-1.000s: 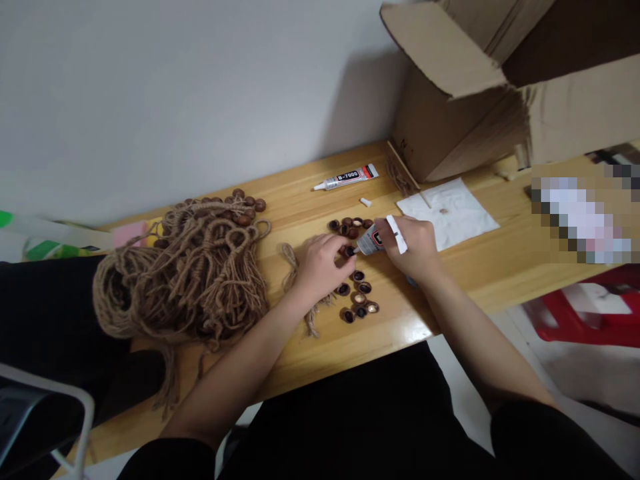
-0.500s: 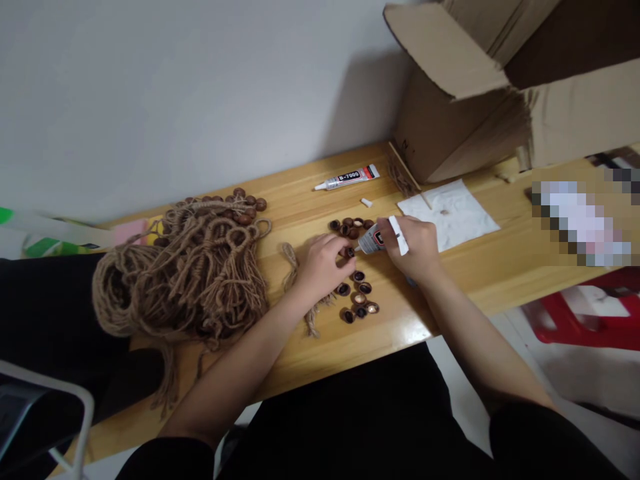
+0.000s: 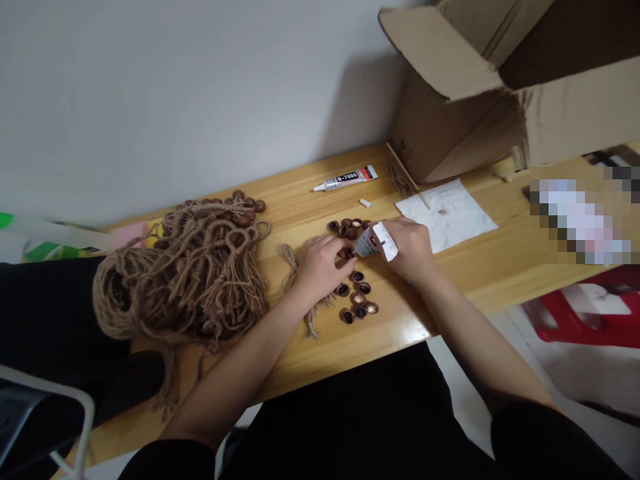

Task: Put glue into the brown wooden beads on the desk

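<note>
One small brown shell point(image 3: 349, 254) is pinched in the left hand point(image 3: 324, 267), back upward, fingers bent; the right hand point(image 3: 411, 248), curled round a glue tube point(image 3: 367, 245), angles it leftward to the shell.

Head-worn view, forward and down onto the hands point(image 3: 324, 265)
</note>
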`<state>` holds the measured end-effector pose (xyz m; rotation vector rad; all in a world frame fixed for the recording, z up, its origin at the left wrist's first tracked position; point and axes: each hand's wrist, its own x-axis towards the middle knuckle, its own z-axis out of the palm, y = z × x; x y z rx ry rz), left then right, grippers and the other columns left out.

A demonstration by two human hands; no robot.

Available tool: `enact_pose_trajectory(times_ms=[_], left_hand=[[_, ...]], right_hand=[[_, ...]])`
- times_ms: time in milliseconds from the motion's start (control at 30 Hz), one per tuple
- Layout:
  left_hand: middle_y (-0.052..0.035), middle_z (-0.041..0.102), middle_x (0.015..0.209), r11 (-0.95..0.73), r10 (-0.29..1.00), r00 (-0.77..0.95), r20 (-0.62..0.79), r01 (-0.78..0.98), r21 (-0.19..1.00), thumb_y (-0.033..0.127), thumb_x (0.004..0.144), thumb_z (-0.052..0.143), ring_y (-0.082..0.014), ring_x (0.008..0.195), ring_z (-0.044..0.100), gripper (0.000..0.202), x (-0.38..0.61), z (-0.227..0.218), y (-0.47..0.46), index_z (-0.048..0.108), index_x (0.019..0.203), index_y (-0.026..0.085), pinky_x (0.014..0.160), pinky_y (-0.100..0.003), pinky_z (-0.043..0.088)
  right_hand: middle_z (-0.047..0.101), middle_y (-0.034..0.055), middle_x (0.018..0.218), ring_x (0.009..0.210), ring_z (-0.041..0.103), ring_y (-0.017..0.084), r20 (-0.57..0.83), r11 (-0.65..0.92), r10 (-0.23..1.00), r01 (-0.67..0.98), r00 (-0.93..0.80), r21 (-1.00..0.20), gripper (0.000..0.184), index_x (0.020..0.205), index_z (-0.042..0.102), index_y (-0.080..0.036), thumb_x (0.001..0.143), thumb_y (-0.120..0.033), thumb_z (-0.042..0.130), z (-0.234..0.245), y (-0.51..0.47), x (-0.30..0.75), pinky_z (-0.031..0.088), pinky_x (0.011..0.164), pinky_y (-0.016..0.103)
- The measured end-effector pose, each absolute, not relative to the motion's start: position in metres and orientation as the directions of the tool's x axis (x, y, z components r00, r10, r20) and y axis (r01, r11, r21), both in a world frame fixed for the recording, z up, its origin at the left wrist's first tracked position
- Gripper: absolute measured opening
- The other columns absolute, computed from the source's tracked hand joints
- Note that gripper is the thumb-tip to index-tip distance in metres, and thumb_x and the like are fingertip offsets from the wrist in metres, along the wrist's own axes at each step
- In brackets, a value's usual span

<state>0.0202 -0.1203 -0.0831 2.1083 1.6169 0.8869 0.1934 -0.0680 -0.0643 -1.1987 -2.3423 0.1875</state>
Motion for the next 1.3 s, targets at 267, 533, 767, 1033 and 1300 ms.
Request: enact_pose_trajectory(times_ms=[267,533,767,1033,1300], left_hand=[[-0.0016,0.065,0.073,-0.297,0.949,0.155,0.273,0.729,0.618,0.017,0.072,0.07,-0.0185,0.074,0.06,0.012,0.0203,-0.0822,-0.1206,0.066,0.084,0.017,0.071,-0.032,0.047],[-0.0022,0.065,0.074,-0.291,0.951,0.154,0.267,0.732,0.616,0.018,0.072,0.07,-0.0189,0.074,0.06,0.012,0.0203,-0.082,-0.1202,0.065,0.083,0.017,0.071,-0.033,0.047],[-0.0025,0.065,0.075,-0.304,0.947,0.159,0.281,0.728,0.614,0.017,0.072,0.07,-0.0191,0.075,0.06,0.013,0.02,-0.083,-0.1203,0.066,0.084,0.017,0.072,-0.033,0.047],[-0.0019,0.064,0.073,-0.3,0.949,0.167,0.266,0.735,0.608,0.018,0.072,0.07,-0.0185,0.074,0.059,0.012,0.0198,-0.0835,-0.1202,0.067,0.084,0.017,0.072,-0.033,0.046],[-0.0016,0.063,0.073,-0.282,0.955,0.163,0.246,0.748,0.6,0.019,0.073,0.069,-0.0187,0.073,0.058,0.011,0.0197,-0.0818,-0.1204,0.066,0.083,0.018,0.071,-0.033,0.046]], right_hand=[[0.064,0.0068,0.06,0.055,0.055,0.016,0.406,0.634,0.762,0.707,-0.505,-0.313,0.023,0.072,0.067,-0.014,0.074,-0.026,0.048,-0.0637,-0.0672,0.1942,0.04,0.058,0.026],[0.061,0.0067,0.061,0.057,0.052,0.015,0.381,0.622,0.773,0.725,-0.508,-0.297,0.022,0.077,0.067,-0.014,0.077,-0.027,0.049,-0.0659,-0.0673,0.1948,0.039,0.06,0.026],[0.062,0.0086,0.063,0.059,0.052,0.017,0.328,0.577,0.813,0.742,-0.481,-0.342,0.023,0.074,0.066,-0.014,0.073,-0.029,0.049,-0.0639,-0.0681,0.1943,0.04,0.063,0.028],[0.061,0.0078,0.058,0.054,0.052,0.016,0.388,0.609,0.783,0.727,-0.487,-0.317,0.025,0.072,0.066,-0.014,0.075,-0.029,0.046,-0.0645,-0.0672,0.1944,0.037,0.057,0.027],[0.056,0.0059,0.053,0.051,0.048,0.015,0.396,0.624,0.77,0.721,-0.501,-0.301,0.023,0.066,0.061,-0.016,0.077,-0.028,0.044,-0.0642,-0.068,0.1927,0.034,0.055,0.027]])
